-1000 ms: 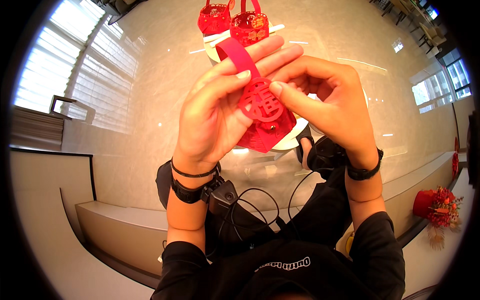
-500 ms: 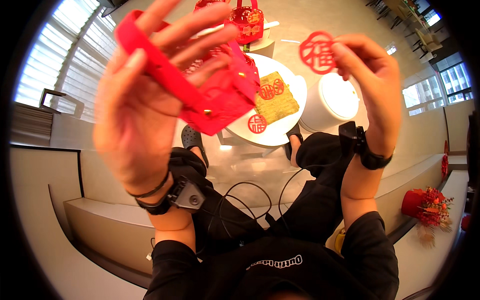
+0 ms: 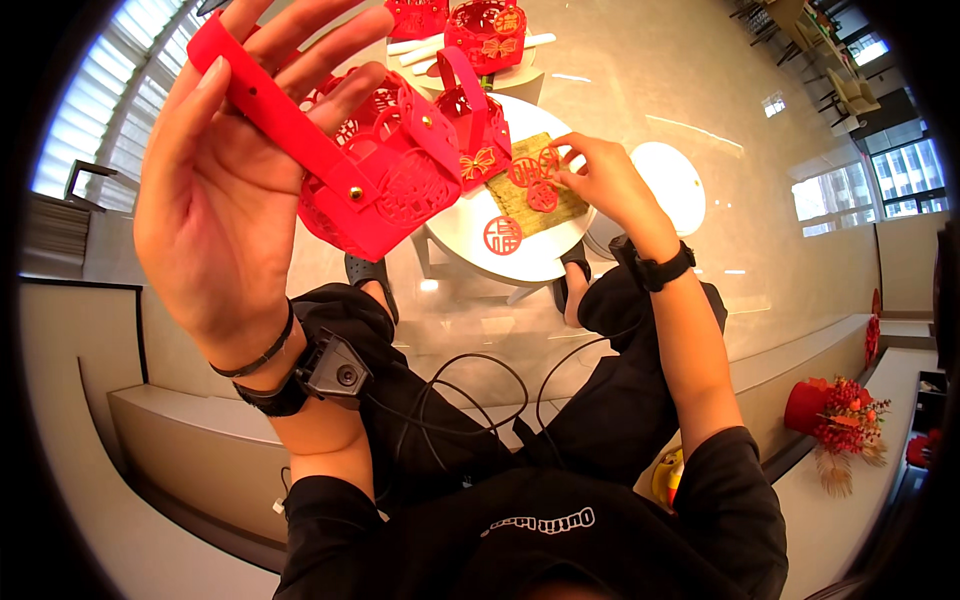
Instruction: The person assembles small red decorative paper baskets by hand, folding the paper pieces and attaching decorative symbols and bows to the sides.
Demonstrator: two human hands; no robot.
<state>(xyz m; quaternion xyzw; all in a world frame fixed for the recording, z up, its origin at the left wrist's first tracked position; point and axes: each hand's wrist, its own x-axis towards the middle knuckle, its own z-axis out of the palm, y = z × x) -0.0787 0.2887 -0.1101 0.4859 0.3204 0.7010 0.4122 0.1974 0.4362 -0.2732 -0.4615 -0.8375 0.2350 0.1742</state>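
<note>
My left hand (image 3: 225, 200) is raised at the upper left with the handle of a red cut-out basket (image 3: 400, 180) hooked between thumb and palm; its other fingers are spread. The basket has gold studs and hangs tilted over the table's left side. Over the white round table (image 3: 480, 255), my right hand (image 3: 610, 180) reaches down with thumb and index apart, at the edge of the red character cutouts. One round cutout (image 3: 542, 196) lies beside the thumb on a yellow-green mat (image 3: 565, 208), near two others (image 3: 523, 172). Another cutout (image 3: 503, 235) rests at the table's near edge.
A second red basket (image 3: 475, 125) with a gold bow stands on the table, and more baskets (image 3: 487, 40) stand on a stand behind. A white round-topped stool (image 3: 668, 185) is to the right. Black cables (image 3: 450, 385) loop over my lap. Red flowers (image 3: 850, 415) sit at the far right.
My right hand has come down and left to the table; the cutout it held now lies on the mat. The left hand and its basket have shifted left, uncovering the other basket.
</note>
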